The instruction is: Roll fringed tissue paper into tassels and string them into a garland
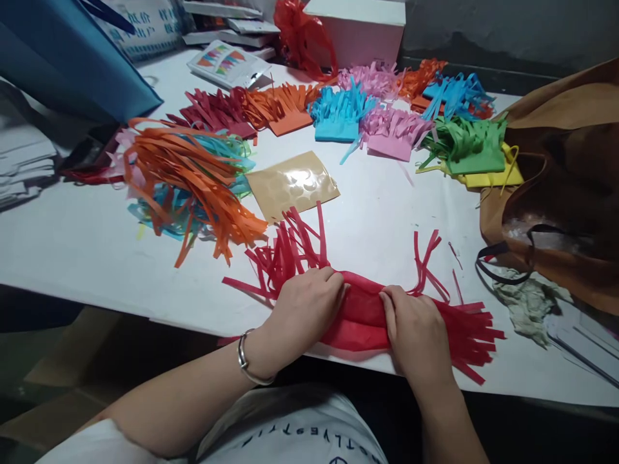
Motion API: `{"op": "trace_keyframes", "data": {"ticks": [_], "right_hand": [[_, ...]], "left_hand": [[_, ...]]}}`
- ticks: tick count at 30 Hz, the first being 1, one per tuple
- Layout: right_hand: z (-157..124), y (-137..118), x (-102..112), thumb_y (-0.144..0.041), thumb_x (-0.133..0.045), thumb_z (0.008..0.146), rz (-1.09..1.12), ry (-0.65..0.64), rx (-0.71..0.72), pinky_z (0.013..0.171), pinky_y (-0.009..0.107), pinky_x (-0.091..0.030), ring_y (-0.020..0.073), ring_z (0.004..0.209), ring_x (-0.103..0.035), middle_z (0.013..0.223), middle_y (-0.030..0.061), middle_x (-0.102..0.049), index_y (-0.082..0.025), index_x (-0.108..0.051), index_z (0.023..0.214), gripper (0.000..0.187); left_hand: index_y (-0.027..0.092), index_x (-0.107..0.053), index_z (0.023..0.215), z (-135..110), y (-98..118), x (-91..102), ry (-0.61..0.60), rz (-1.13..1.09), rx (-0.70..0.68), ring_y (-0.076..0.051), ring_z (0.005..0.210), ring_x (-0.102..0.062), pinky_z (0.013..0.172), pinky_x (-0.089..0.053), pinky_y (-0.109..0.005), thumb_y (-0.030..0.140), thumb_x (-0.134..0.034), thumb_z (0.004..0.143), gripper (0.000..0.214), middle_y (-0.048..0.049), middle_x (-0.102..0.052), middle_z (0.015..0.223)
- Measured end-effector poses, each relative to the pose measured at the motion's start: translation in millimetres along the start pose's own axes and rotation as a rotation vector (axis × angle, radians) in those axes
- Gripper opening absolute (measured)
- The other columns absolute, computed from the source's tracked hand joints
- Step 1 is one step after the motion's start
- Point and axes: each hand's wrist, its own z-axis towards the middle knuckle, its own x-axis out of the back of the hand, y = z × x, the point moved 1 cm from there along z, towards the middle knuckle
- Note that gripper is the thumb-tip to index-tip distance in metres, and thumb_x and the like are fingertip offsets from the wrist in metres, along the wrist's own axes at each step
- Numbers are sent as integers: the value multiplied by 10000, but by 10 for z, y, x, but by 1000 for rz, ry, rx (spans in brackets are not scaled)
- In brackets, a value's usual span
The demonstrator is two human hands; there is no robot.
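Note:
Red tissue paper (360, 316) with fringed ends lies along the table's front edge, its cut strips spread to the left and right. My left hand (309, 306) is closed on the paper's left part, fingers curled and knuckles up. On the right part, my right hand (418, 332) grips the same paper, thumb and fingers pressed together. Between the two hands the uncut middle shows a fold. Beyond it lies a tan sheet of round clear stickers (300, 183). An orange bunch of paper strips (193, 183) rests to the left, over blue and green ones.
Folded fringed bundles in several colours, such as a blue one (338, 119) and a green one (476, 151), line the back. A brown bag (565, 167) stands at right beside crumpled paper (529, 299). A white box (358, 32) and a printed packet (227, 63) sit at the rear.

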Motion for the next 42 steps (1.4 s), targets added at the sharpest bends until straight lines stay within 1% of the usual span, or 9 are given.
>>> {"op": "trace_keyframes", "data": {"ticks": [4, 7, 9, 14, 18, 21, 31, 35, 42], "right_hand": [[50, 6, 19, -262, -541, 979, -59, -31, -37, 616, 325, -373, 190, 578, -514, 631, 10, -601, -183, -610, 887, 139], [26, -11, 123, -183, -582, 947, -102, 132, -24, 806, 409, -449, 244, 811, -617, 886, 92, -686, -137, -629, 1020, 98], [-23, -53, 190, -116, -596, 923, -55, 219, 81, 911, 457, -448, 271, 948, -624, 1006, 121, -690, -125, -638, 1083, 166], [-181, -183, 109, -3, -473, 919, 120, 49, 388, 977, 451, -452, 273, 1024, -619, 1077, 123, -713, -83, -673, 1126, 299], [-218, -193, -14, 4, -515, 893, 89, 108, 388, 956, 467, -454, 287, 986, -620, 1014, 140, -724, -53, -698, 1040, 241], [-204, -192, 10, -31, -579, 890, 160, 142, 324, 931, 455, -463, 254, 933, -629, 954, 125, -716, -69, -681, 1010, 162], [-365, -145, -6, -57, -485, 946, 135, 61, 319, 979, 434, -396, 245, 991, -609, 1002, 111, -709, -104, -682, 1080, 244], [-419, -55, 62, -158, -499, 982, 151, 63, 189, 965, 426, -377, 243, 1006, -596, 998, 91, -705, -146, -686, 1069, 206], [-251, -21, 76, -222, -503, 982, -8, -15, 34, 871, 435, -339, 219, 806, -550, 798, 41, -630, -195, -608, 802, 210]], "left_hand": [[166, -599, 754, 33, -33, -15, -39, 17, 4, -202, 620, -586, 512, -377, -297, 214, -537, 955, 216, -28, -601, 684], [168, -594, 744, 48, -42, -48, -85, 17, 0, -200, 621, -591, 508, -357, -290, 199, -548, 942, 205, -28, -613, 691], [168, -592, 743, 57, -46, -76, -105, 10, 1, -199, 622, -591, 510, -354, -288, 189, -547, 937, 200, -29, -621, 694], [166, -585, 743, 66, -88, -82, -63, -23, -15, -198, 619, -567, 524, -373, -296, 190, -544, 939, 201, -33, -607, 680], [146, -629, 928, -12, -136, 57, 147, -84, -59, -245, 847, -585, 727, -459, -370, 252, -589, 935, 114, -88, -674, 918], [176, -623, 1077, -139, -124, 130, 218, -136, -237, -276, 1061, -539, 939, -390, -458, 243, -582, 946, 153, -91, -661, 1147], [172, -646, 1035, -357, -173, -48, 149, -197, -459, -208, 943, -556, 1026, -265, -471, 86, -462, 982, 210, -35, -684, 897], [200, -654, 1038, -380, -180, -34, 114, -207, -379, -213, 956, -553, 1016, -259, -473, 165, -489, 998, 173, -35, -694, 932], [168, -628, 753, -254, -97, -2, 76, -101, -90, -217, 821, -517, 834, -331, -428, 219, -474, 992, 289, -48, -658, 828]]}}
